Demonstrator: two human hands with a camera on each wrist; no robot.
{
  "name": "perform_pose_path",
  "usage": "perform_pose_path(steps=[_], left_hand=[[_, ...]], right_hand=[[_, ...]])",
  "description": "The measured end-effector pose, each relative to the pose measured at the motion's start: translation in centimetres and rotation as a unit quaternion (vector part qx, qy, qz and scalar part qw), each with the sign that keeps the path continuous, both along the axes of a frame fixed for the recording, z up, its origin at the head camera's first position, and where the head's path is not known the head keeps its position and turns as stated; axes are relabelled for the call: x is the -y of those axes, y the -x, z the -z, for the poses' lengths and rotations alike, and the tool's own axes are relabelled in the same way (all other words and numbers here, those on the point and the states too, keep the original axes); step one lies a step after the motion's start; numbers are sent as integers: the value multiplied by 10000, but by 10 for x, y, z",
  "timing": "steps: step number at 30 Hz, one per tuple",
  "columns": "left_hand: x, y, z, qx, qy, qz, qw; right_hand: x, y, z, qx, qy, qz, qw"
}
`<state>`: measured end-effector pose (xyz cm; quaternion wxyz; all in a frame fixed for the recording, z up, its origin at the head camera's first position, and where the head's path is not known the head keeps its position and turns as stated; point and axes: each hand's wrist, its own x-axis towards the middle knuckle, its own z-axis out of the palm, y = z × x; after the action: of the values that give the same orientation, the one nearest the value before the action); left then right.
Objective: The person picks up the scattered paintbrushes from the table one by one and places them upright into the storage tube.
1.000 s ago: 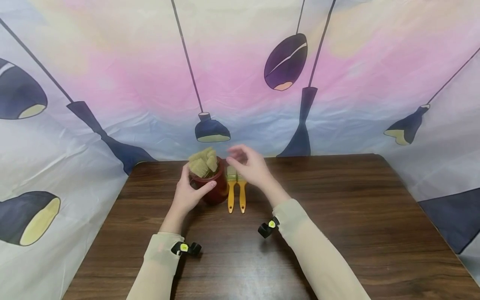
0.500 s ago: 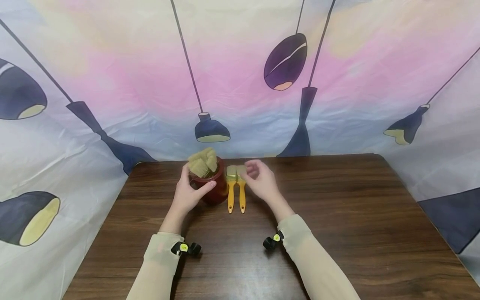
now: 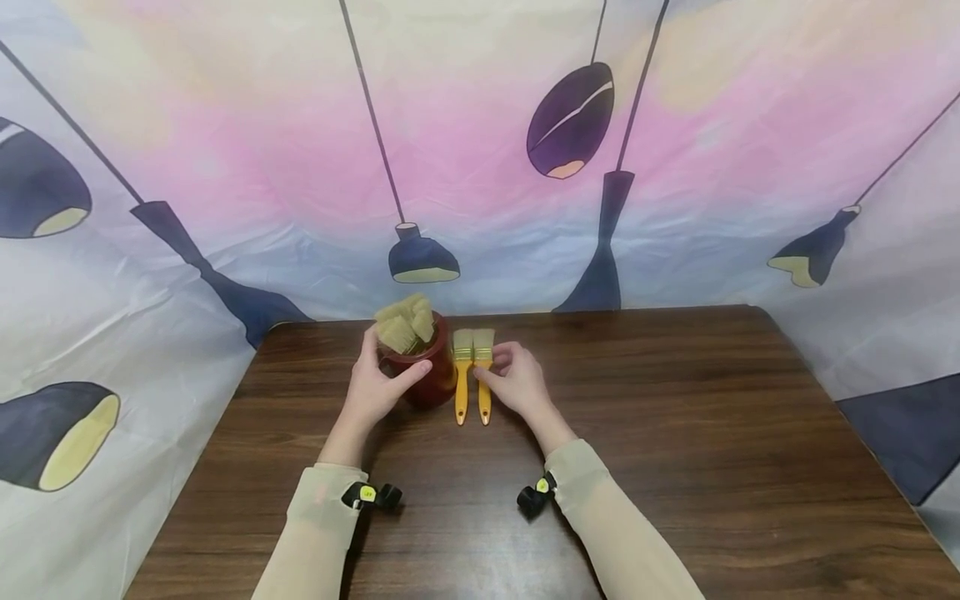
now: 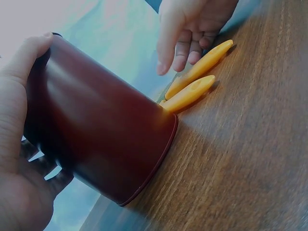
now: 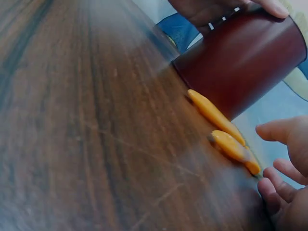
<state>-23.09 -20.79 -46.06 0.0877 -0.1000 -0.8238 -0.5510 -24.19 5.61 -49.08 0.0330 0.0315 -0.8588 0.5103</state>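
Note:
A dark red cylindrical cup (image 3: 432,388) stands on the table with several paintbrushes (image 3: 405,327) in it, their pale bristles up. My left hand (image 3: 372,385) grips the cup from its left side, thumb across the front near the rim. Two flat paintbrushes with yellow handles lie side by side just right of the cup: a left paintbrush (image 3: 461,393) and a right paintbrush (image 3: 484,403). Beside the right paintbrush is my right hand (image 3: 519,380), thumb and fingers at its upper handle. The right wrist view shows a gap between that thumb (image 5: 275,131) and the fingers.
The brown wooden table (image 3: 675,450) runs on to the right and toward me. Behind it hangs a cloth backdrop (image 3: 480,167) printed with lamps, close to the table's back edge. A black wrist camera (image 3: 534,500) sits on each forearm.
My right hand has come down from beside the cup's top, passing right of the bristles, to the right paintbrush's handle. My left hand and the cup have stayed in place.

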Motion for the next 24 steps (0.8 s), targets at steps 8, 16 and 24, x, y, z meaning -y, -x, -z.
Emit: perform_pose_path(steps=[8,16,24], left_hand=[[-1,1,0,-11,-48,35,10000],[-1,1,1,46,-2,16,10000],[-1,0,0,20,-29,43,10000]], right_hand=[[1,1,7,8,-161,-9,9999],[-5,1,9,169,-416,-70,9990],[-20,2,7,173,-656,151,9976]])
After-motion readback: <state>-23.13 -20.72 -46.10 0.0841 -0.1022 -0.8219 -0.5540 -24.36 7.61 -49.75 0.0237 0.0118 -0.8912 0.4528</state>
